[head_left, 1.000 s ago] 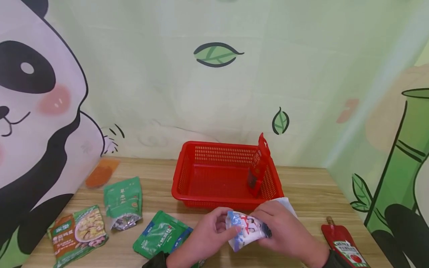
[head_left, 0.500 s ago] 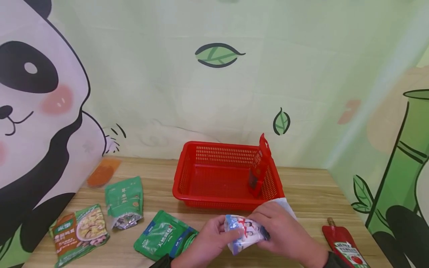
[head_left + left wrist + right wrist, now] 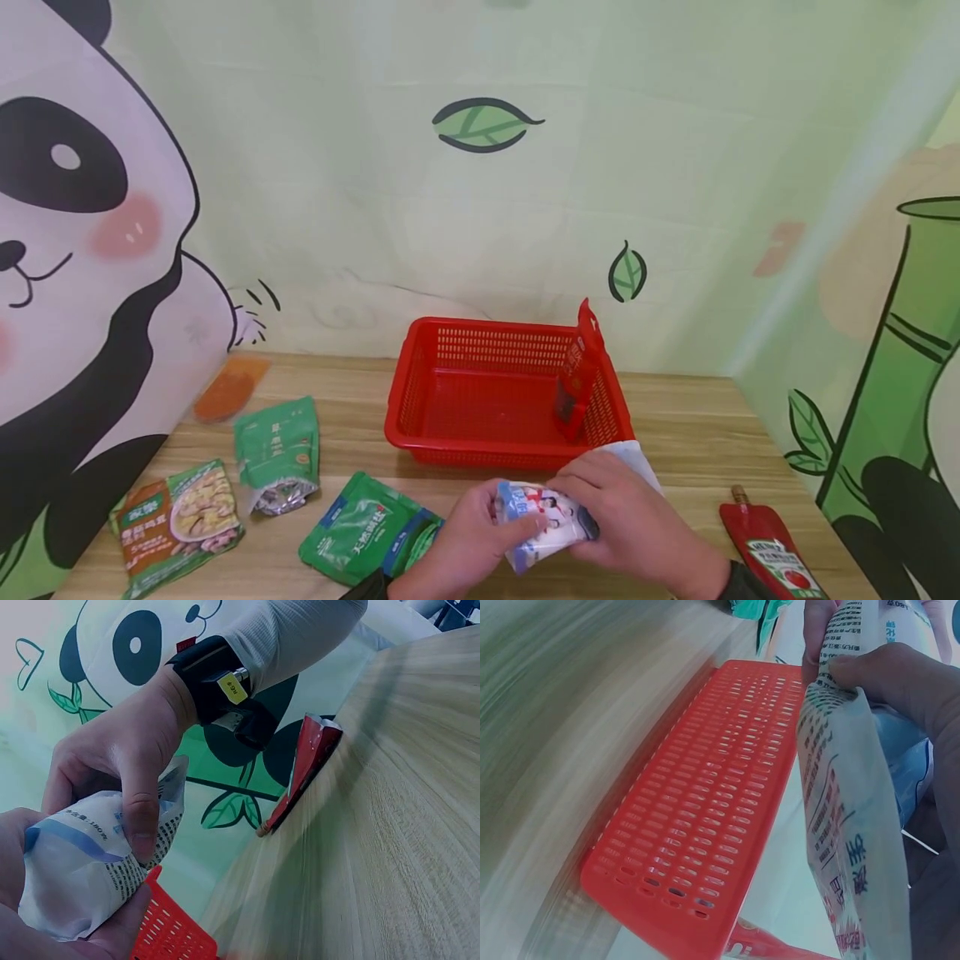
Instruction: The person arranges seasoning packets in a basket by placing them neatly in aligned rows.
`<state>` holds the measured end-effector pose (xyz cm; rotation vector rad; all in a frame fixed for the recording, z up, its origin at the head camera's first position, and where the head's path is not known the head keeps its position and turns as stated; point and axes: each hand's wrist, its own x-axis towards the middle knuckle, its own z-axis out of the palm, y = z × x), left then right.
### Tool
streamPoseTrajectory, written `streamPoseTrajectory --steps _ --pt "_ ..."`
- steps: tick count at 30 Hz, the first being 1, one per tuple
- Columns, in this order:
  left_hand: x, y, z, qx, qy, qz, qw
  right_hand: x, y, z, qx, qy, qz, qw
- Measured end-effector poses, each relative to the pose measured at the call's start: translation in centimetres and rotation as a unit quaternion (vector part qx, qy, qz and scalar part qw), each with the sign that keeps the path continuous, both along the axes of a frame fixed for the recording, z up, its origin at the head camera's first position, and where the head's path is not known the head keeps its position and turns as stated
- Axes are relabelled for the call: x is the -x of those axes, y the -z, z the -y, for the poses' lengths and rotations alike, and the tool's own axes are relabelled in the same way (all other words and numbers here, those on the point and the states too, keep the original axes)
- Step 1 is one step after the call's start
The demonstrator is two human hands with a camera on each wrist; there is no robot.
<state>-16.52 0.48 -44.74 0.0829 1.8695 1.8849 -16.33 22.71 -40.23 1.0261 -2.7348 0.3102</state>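
Left hand (image 3: 472, 533) and right hand (image 3: 628, 521) fingers pinch the white bag (image 3: 558, 521), far from the back edge of the worktop (image 3: 697, 433); squeeze softly

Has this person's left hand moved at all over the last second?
Yes, slightly: judged against the red basket in the head view, the left hand has drawn back a little toward the person, away from the basket.

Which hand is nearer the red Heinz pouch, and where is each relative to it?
Right. The right hand is left of the red Heinz pouch, apart from it; the left hand is farther left, holding the white packet.
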Motion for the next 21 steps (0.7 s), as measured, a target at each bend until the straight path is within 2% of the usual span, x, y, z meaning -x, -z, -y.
streamPoseTrajectory --steps 5,14,18,21 --pt "-0.1 0.0 0.0 -0.032 -0.006 -0.013 0.9994 0.0 -0.2 -0.1 -0.003 0.007 0.002 1.0000" --pt "-0.2 -0.3 0.1 -0.047 -0.014 -0.023 0.9986 -0.5 -0.2 0.1 0.004 0.017 -0.028 0.9995" --pt "-0.2 -0.3 0.1 -0.046 -0.032 -0.024 0.9981 -0.8 -0.2 0.1 0.024 0.013 -0.049 0.9984" --pt "-0.1 -0.3 0.1 -0.053 -0.053 -0.035 0.9966 -1.0 -0.3 0.3 0.059 0.009 -0.059 0.9965"
